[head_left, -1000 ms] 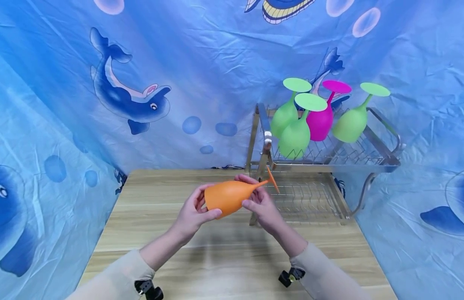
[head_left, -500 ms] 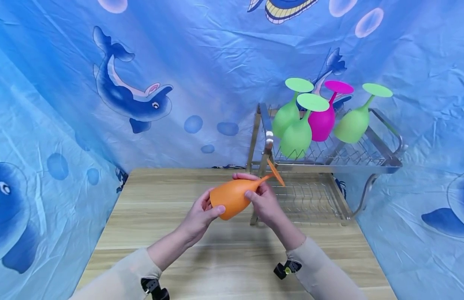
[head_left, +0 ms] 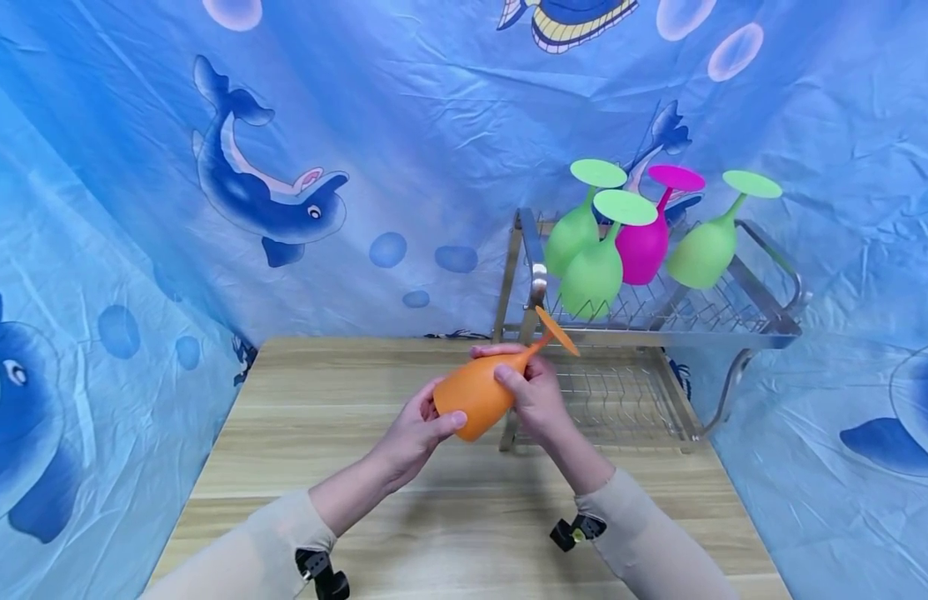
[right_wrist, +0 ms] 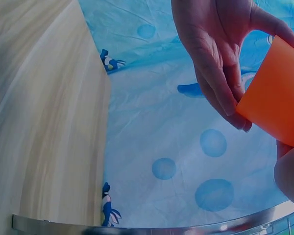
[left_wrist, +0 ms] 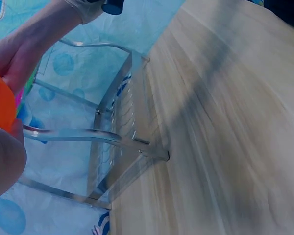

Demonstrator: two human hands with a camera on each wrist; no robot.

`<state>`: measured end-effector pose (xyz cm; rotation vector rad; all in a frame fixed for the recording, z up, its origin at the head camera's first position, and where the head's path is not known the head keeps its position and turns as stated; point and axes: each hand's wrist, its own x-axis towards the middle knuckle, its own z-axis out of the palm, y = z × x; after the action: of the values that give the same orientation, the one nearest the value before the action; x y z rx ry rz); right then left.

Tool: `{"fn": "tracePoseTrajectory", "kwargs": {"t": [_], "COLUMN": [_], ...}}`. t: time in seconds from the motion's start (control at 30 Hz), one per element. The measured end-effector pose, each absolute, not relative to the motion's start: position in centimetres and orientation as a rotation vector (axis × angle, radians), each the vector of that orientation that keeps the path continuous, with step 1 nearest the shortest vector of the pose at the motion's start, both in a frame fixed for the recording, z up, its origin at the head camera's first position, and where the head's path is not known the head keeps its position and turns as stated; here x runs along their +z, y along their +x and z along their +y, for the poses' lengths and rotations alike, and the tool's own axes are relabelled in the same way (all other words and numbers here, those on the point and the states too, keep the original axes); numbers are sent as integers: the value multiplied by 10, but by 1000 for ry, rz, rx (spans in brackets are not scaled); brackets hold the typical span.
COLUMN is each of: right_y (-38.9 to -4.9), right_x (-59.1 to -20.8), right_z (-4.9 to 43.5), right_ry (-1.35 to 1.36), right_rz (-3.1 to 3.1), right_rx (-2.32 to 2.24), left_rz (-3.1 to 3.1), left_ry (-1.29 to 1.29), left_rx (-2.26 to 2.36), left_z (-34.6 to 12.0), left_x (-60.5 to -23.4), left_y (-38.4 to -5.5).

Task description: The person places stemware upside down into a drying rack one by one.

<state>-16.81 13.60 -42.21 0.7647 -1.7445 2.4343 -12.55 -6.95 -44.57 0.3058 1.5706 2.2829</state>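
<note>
Between both hands, above the table, an orange goblet (head_left: 475, 393) is held tilted, its mouth toward the lower left and its round foot up to the right. My left hand (head_left: 419, 437) grips the rim end, thumb on the near side. Higher up, my right hand (head_left: 537, 398) holds the bowl near the stem with the thumb on top. In the right wrist view the left hand (right_wrist: 220, 58) has its fingers at the goblet's rim, and the orange bowl (right_wrist: 277, 95) is cut by the frame's edge. Only part of the orange goblet (left_wrist: 1, 105) shows in the left wrist view.
A two-tier metal dish rack (head_left: 726, 337) stands at the table's right rear. Upside down on its upper tier are several goblets, including a green goblet (head_left: 591, 279) and a magenta goblet (head_left: 644, 248). Blue dolphin-print curtains (head_left: 404, 150) surround the wooden table (head_left: 299, 433).
Both hands keep hold of the orange goblet. It has shifted to the right and tilted more steeply, its foot rising. The left hand has moved right with it.
</note>
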Motion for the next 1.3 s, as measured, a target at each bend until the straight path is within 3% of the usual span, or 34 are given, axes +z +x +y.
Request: {"fn": "tracePoseTrajectory", "kwargs": {"t": [0.2, 0.37, 0.5, 0.83, 1.1, 1.3], "right_y": [-158, -146, -137, -154, -186, -212], "right_x": [-414, -401, -380, -305, -238, -220], "right_z": [157, 196, 234, 312, 354, 367], "right_ry": [786, 859, 893, 878, 546, 270], "right_rz": [-1736, -1681, -1646, -1690, -2015, -2341], "right_rx": [2361, 2275, 2182, 1883, 1549, 1315], "left_rz": [1715, 2026, 2308, 2522, 2577, 2506], "left_ry": [527, 781, 837, 730, 588, 494], "left_rx": [2200, 2107, 2021, 2038, 2187, 2331], "left_z": [-81, -84, -66, -1, 24, 36], "left_x": [-432, -400, -374, -350, -350, -352], "left_y": [-136, -163, -187, -230, -229, -227]}}
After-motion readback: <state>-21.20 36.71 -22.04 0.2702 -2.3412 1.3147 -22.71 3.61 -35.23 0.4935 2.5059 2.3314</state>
